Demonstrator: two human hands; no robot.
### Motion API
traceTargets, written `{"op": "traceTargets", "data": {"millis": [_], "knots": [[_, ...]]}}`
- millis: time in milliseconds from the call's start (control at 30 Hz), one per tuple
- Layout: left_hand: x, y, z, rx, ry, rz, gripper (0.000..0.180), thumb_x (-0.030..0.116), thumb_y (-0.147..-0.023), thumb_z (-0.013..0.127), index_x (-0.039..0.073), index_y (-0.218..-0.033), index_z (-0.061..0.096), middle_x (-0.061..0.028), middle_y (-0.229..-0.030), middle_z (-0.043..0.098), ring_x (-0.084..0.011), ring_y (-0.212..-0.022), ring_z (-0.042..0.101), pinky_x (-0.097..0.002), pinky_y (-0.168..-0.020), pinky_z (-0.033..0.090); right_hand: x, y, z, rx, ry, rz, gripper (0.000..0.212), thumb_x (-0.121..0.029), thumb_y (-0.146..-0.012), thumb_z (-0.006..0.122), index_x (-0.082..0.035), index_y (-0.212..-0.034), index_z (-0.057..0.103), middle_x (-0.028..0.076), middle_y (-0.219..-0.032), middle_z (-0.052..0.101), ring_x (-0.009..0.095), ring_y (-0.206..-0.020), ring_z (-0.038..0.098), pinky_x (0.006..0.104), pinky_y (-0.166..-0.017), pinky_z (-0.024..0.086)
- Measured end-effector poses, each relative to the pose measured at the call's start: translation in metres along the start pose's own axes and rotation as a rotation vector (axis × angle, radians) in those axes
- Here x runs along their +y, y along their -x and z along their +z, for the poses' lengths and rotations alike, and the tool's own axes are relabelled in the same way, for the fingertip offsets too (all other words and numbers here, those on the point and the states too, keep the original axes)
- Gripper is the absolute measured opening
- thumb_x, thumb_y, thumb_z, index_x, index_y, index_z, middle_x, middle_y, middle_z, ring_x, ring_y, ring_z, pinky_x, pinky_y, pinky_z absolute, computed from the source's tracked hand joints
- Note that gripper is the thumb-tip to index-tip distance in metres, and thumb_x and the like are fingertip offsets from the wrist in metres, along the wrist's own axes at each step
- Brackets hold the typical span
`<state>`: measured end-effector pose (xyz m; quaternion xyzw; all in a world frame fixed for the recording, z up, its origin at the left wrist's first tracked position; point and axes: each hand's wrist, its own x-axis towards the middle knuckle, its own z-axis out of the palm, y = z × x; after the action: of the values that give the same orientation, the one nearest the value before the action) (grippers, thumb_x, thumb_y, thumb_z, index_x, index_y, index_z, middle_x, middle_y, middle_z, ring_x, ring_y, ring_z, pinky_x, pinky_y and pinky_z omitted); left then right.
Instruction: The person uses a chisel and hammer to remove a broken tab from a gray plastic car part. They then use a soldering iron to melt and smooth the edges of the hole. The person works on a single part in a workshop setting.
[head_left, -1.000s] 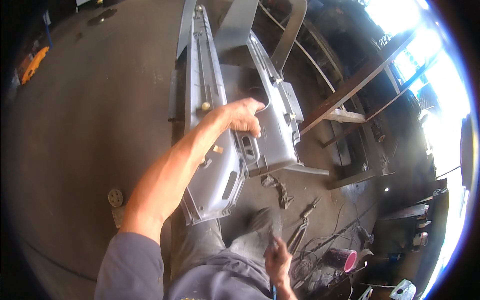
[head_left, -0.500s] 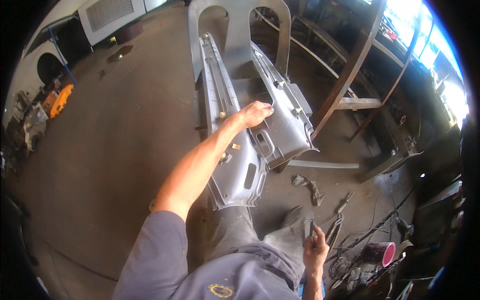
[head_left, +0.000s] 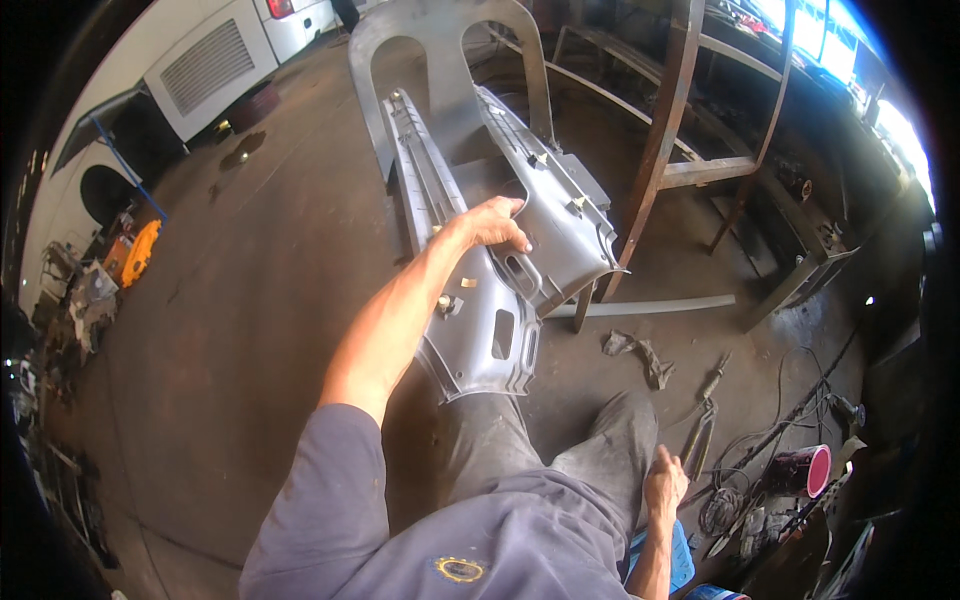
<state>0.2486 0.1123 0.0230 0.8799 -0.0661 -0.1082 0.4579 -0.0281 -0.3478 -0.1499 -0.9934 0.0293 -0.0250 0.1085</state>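
Workshop floor (head_left: 250, 330) surrounds the left hand (head_left: 497, 224), which touches the grey panel (head_left: 566, 232) beneath it, grip unclear; 2 clips (head_left: 577, 206) already sit rightward. The right hand (head_left: 665, 484) curls, contents hidden. Handling seems unfinished; how much remains is unclear.

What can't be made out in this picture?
All in the head view:
Right hand: palm hidden by the hand itself; whether anything's held is unclear.
Grey chair: partly covered by the grey panelling.
Blue item: partly behind the right forearm.
White vehicle: cut off by the dark rim.
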Motion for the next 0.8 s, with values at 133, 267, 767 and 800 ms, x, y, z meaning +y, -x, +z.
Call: {"op": "traceTargets", "data": {"millis": [133,267,767,800], "knots": [[0.017,0.010,0.011,0.056,0.042,0.063,0.101,0.008,-0.058,0.083,-0.010,-0.143,0.031,-0.0277,-0.148,0.034,-0.0367,-0.140,0.031,-0.0360,-0.116,0.028,0.018,0.013,-0.001,-0.247,0.013,-0.059,0.029,-0.011,-0.081,0.059,-0.012,-0.108,0.072,0.020,-0.087,0.068,0.036,-0.084,0.067,0.0452,-0.074,0.052],[0.009,0.006,0.005,0.080,-0.003,0.060,0.104,0.009,-0.056,0.084,-0.010,-0.143,0.031,-0.0277,-0.148,0.034,-0.0375,-0.140,0.032,-0.0366,-0.116,0.029,0.030,0.004,-0.057,-0.645,-0.588,0.053,0.036,-0.004,-0.080,0.063,-0.006,-0.116,0.068,0.013,-0.084,0.072,0.021,-0.073,0.069,0.0336,-0.069,0.053],[0.005,0.010,0.013,0.060,0.052,0.078,0.097,0.011,-0.060,0.084,-0.014,-0.140,0.034,-0.0301,-0.145,0.038,-0.0363,-0.138,0.035,-0.0363,-0.116,0.029,-0.226,-0.126,-0.122,0.099,-0.369,-0.429,0.042,-0.010,-0.088,0.056,-0.020,-0.129,0.056,0.022,-0.080,0.066,0.039,-0.075,0.066,0.0479,-0.065,0.050],[-0.005,0.010,0.013,0.112,0.017,0.097,0.093,0.013,-0.059,0.083,-0.013,-0.137,0.038,-0.0297,-0.141,0.042,-0.0359,-0.134,0.041,-0.0356,-0.113,0.033,-0.243,-0.140,-0.120,0.114,-0.312,-0.489,0.041,-0.010,-0.088,0.055,-0.019,-0.128,0.057,0.021,-0.078,0.066,0.039,-0.073,0.066,0.0477,-0.065,0.050]]}}
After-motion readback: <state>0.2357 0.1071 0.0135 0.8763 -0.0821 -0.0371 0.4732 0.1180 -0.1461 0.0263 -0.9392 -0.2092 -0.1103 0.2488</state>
